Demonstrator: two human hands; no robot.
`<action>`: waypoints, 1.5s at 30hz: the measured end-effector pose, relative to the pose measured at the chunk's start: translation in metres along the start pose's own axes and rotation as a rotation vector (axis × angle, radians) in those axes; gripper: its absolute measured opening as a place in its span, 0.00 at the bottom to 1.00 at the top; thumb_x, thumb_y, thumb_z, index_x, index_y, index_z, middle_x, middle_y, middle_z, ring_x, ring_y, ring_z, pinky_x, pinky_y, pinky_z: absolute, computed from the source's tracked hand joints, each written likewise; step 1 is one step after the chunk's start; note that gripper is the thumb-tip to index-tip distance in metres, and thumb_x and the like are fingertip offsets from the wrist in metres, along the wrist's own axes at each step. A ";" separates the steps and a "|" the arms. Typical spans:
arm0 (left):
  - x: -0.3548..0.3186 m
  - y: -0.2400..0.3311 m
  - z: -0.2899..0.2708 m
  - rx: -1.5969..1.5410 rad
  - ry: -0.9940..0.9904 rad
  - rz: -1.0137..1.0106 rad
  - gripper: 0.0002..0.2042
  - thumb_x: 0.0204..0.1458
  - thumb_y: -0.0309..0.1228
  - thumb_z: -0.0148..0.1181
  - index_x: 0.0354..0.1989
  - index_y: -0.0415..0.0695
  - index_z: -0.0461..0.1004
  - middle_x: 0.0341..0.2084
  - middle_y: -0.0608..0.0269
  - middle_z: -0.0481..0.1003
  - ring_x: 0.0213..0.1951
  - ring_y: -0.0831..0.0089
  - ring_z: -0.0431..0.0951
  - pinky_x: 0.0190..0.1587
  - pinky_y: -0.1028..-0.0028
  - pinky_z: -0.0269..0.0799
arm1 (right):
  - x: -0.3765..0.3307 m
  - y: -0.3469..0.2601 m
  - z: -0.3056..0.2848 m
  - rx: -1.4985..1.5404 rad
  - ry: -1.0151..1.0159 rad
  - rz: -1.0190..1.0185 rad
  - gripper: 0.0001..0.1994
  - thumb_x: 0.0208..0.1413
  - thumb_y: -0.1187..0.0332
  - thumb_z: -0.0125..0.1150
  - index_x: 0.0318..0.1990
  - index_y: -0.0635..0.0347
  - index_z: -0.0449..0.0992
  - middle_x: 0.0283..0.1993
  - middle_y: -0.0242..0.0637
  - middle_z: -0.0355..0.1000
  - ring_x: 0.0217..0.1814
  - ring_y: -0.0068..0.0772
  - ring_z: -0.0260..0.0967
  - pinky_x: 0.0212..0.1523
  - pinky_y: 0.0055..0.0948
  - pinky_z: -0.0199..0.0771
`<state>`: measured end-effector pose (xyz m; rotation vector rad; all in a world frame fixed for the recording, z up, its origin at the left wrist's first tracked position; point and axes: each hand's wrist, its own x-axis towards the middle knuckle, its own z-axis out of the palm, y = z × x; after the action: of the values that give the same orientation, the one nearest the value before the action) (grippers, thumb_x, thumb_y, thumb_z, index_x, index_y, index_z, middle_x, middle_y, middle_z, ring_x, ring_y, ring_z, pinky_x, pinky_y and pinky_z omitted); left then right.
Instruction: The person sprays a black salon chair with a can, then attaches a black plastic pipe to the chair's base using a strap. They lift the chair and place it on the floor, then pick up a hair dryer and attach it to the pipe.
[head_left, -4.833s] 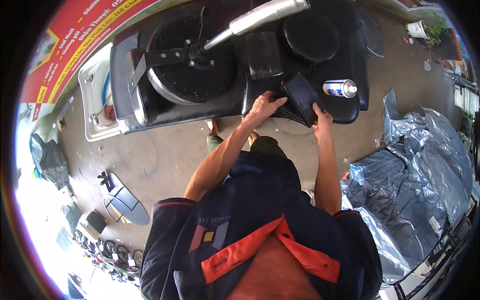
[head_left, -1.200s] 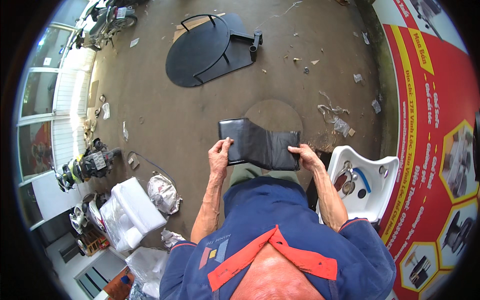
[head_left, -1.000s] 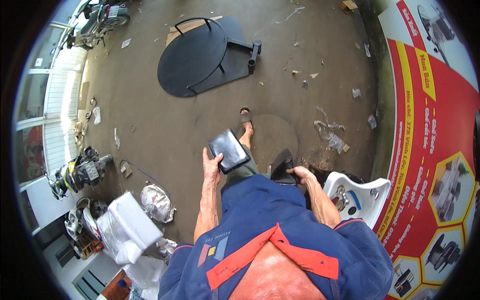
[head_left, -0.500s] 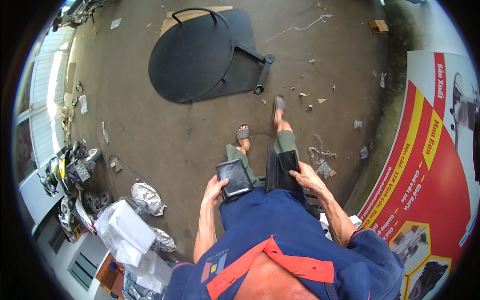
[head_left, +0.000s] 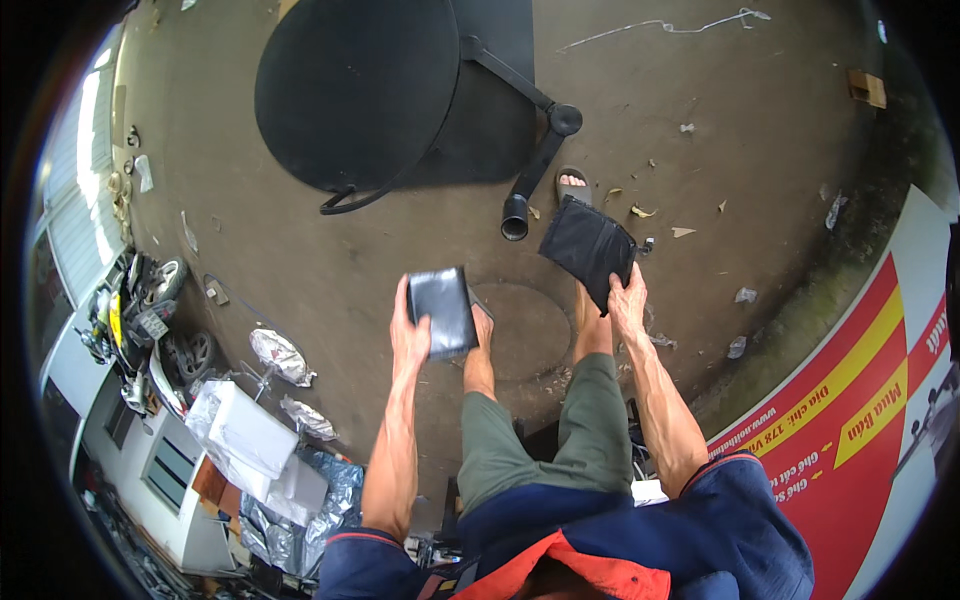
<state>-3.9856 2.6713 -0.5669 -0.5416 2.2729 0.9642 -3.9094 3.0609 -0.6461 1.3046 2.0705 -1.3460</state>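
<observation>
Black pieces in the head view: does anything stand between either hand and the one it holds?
Nothing visible does. The left hand grips the glossy black piece directly, thumb on top; the right hand directly holds the duller black piece near its lower-right edge.

glossy black pad (head_left: 443, 312) and slanted duller black piece (head_left: 590, 248) are held apart.

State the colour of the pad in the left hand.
The pad is black, clearest in the head view.
</observation>
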 end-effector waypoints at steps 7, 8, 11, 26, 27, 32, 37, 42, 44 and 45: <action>0.236 -0.001 0.109 0.067 -0.023 0.392 0.40 0.50 0.13 0.50 0.77 0.46 0.57 0.67 0.35 0.68 0.68 0.40 0.68 0.70 0.54 0.66 | 0.123 0.079 0.051 0.266 -0.008 0.150 0.23 0.63 0.80 0.58 0.66 0.68 0.72 0.63 0.43 0.76 0.63 0.34 0.73 0.67 0.33 0.68; 0.257 -0.005 0.120 0.058 -0.051 0.342 0.41 0.49 0.13 0.51 0.77 0.46 0.57 0.65 0.34 0.69 0.66 0.38 0.70 0.70 0.54 0.67 | 0.133 0.086 0.059 0.301 -0.008 0.158 0.23 0.63 0.80 0.58 0.66 0.68 0.72 0.63 0.43 0.76 0.63 0.34 0.73 0.68 0.32 0.68; 0.313 -0.011 0.154 0.341 0.122 0.517 0.38 0.52 0.17 0.58 0.75 0.46 0.58 0.61 0.39 0.72 0.62 0.40 0.73 0.65 0.54 0.70 | 0.171 0.096 0.085 0.385 -0.026 0.201 0.23 0.63 0.81 0.58 0.67 0.68 0.71 0.64 0.42 0.76 0.64 0.34 0.72 0.69 0.33 0.67; 0.391 -0.032 0.295 -0.060 -0.229 -0.267 0.39 0.51 0.33 0.74 0.72 0.38 0.65 0.62 0.45 0.75 0.62 0.59 0.77 0.64 0.66 0.72 | 0.259 0.079 0.178 0.761 -0.326 0.426 0.18 0.62 0.79 0.63 0.59 0.67 0.75 0.55 0.41 0.80 0.54 0.35 0.78 0.60 0.35 0.78; 0.391 -0.030 0.289 -0.091 -0.261 -0.249 0.33 0.51 0.33 0.74 0.65 0.37 0.71 0.56 0.48 0.79 0.56 0.63 0.79 0.58 0.67 0.75 | 0.257 0.077 0.177 0.685 -0.311 0.414 0.17 0.62 0.79 0.63 0.58 0.69 0.76 0.54 0.42 0.80 0.52 0.32 0.79 0.58 0.33 0.79; 0.363 -0.014 0.257 0.094 -0.128 0.223 0.12 0.52 0.28 0.72 0.39 0.38 0.75 0.27 0.70 0.74 0.31 0.80 0.71 0.36 0.73 0.71 | 0.222 0.053 0.178 0.367 -0.113 0.103 0.12 0.59 0.72 0.70 0.48 0.68 0.83 0.40 0.33 0.82 0.40 0.22 0.76 0.45 0.26 0.77; 0.325 -0.005 0.269 -0.188 -0.099 0.409 0.11 0.46 0.20 0.69 0.33 0.38 0.71 0.30 0.62 0.73 0.32 0.71 0.73 0.39 0.71 0.72 | 0.206 0.025 0.206 -0.092 0.068 -0.179 0.14 0.59 0.70 0.70 0.30 0.69 0.71 0.26 0.24 0.64 0.31 0.18 0.56 0.30 0.28 0.62; 0.331 -0.015 0.283 -0.571 -0.458 0.045 0.09 0.51 0.22 0.68 0.37 0.41 0.73 0.33 0.73 0.72 0.36 0.82 0.71 0.43 0.76 0.70 | 0.196 0.013 0.223 0.191 0.131 -0.182 0.12 0.61 0.73 0.69 0.46 0.69 0.73 0.33 0.27 0.72 0.32 0.15 0.63 0.34 0.22 0.71; 0.337 -0.019 0.281 -0.680 -0.486 -0.022 0.10 0.52 0.23 0.69 0.38 0.43 0.73 0.34 0.76 0.71 0.37 0.84 0.69 0.44 0.78 0.68 | 0.189 0.011 0.221 0.273 0.105 -0.127 0.15 0.60 0.75 0.69 0.52 0.67 0.72 0.36 0.28 0.74 0.32 0.14 0.65 0.34 0.19 0.72; 0.339 -0.021 0.280 -0.688 -0.458 -0.045 0.10 0.53 0.24 0.70 0.38 0.45 0.73 0.34 0.77 0.70 0.38 0.85 0.68 0.45 0.79 0.67 | 0.187 0.009 0.221 0.250 0.102 -0.172 0.17 0.60 0.75 0.69 0.53 0.66 0.71 0.36 0.28 0.74 0.31 0.13 0.65 0.34 0.17 0.71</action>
<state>-4.1193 2.8225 -0.9584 -0.5696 1.4910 1.6602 -4.0385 2.9687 -0.8877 1.3429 2.1808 -1.6921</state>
